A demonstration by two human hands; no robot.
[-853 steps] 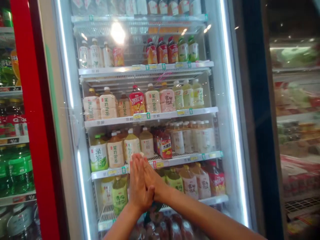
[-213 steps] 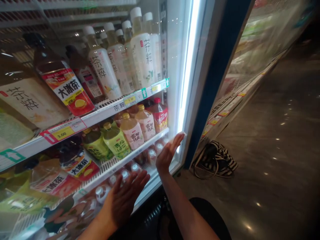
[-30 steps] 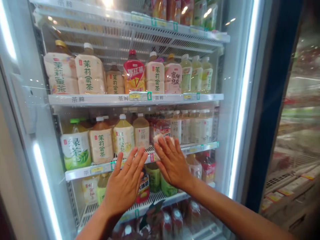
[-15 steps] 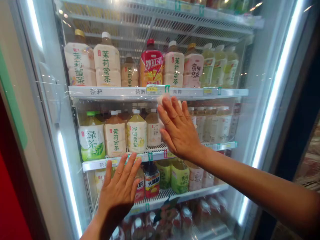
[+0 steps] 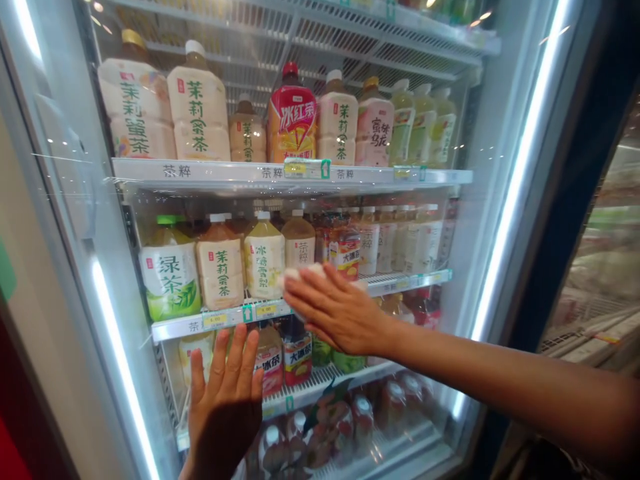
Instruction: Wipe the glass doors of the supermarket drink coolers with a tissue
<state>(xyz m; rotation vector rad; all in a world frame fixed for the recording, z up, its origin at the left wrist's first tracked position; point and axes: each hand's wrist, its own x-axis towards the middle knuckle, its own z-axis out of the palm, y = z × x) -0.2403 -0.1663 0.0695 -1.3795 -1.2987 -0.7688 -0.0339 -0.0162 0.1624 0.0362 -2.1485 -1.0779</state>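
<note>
My right hand (image 5: 337, 308) lies flat, fingers pointing left, pressing a white cloth (image 5: 306, 272) against the glass door (image 5: 295, 223) of a lit drinks fridge. Most of the cloth is hidden under the palm and fingers. Lower down on the left, my left hand (image 5: 225, 390) is raised with its fingers apart, palm toward the glass, and holds nothing. Through the glass, the right hand covers part of the middle shelf edge (image 5: 175, 330). A pear drink bottle (image 5: 265, 260) shows just beyond the cloth.
Behind the glass, several bottles stand in rows, including a red iced tea bottle (image 5: 293, 120) and a green tea bottle (image 5: 170, 277). A light strip (image 5: 515, 200) runs along the right side. Another shelved display (image 5: 580, 267) lies farther right.
My right hand has slid the cloth downward over the glass, from below the upper shelf to the middle shelf edge, and its fingers now point left. My left hand stays raised and spread.
</note>
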